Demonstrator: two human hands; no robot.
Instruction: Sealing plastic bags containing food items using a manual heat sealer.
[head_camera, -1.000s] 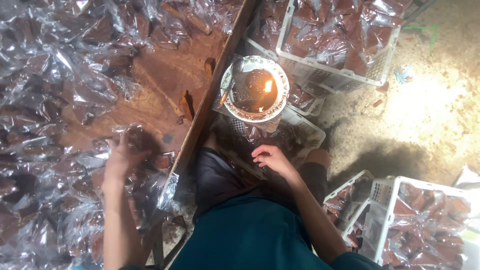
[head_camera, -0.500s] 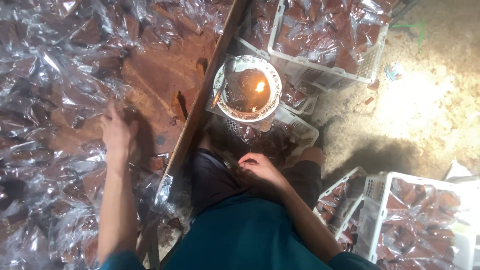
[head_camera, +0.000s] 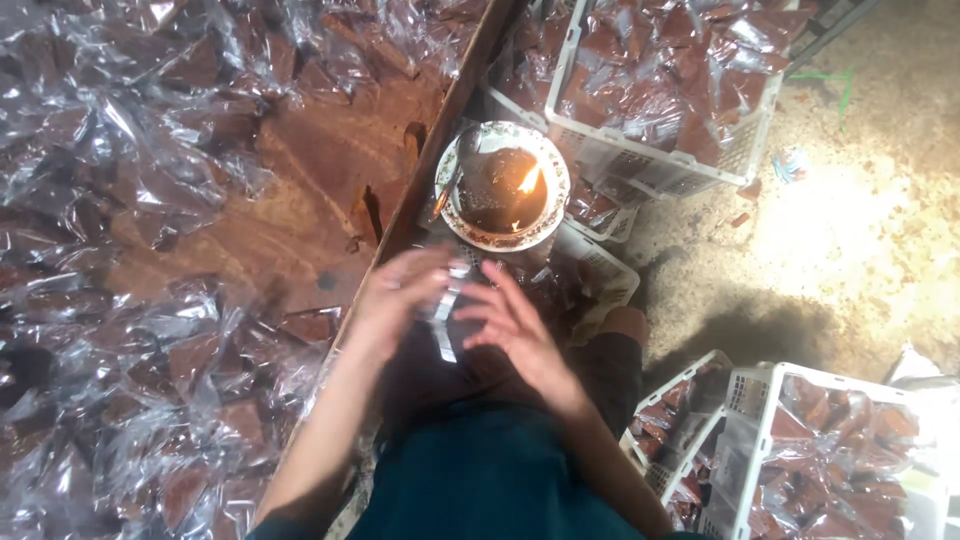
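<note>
Two hands on one clear bag, just short of the flame

Head view. Two hands meet over the lap, and between them we see a small clear plastic bag (head_camera: 445, 310). The left hand (head_camera: 400, 295) curls around the bag's left edge with its fingers bent; the right hand (head_camera: 510, 325) has its fingers spread and fanned, their tips at the bag's right side. Both hands are motion-blurred, so we cannot tell how firm either grip is, nor what the bag contains.

Just above the hands stands a patterned dish (head_camera: 455, 215) with a dark mass in it and a small open flame (head_camera: 528, 181). In our judgement the step in hand is bringing the bag's edge toward that flame. To do it well, we would hold the film taut between both hands, offer only the edge, and keep fingertips behind the heated line.

Around the work: to the left, a brown board (head_camera: 300, 200) is ringed by a large heap of filled clear bags (head_camera: 120, 250) holding brown pieces. Above right, a white plastic crate (head_camera: 740, 150) is full of such bags; another crate (head_camera: 745, 400) sits at lower right. A sandy floor (head_camera: 860, 230) lies beyond.

Obstructions: the dish sits near the fingers, and loose film lies close on both sides of the flame. We judge stray bags the main hazard.
</note>
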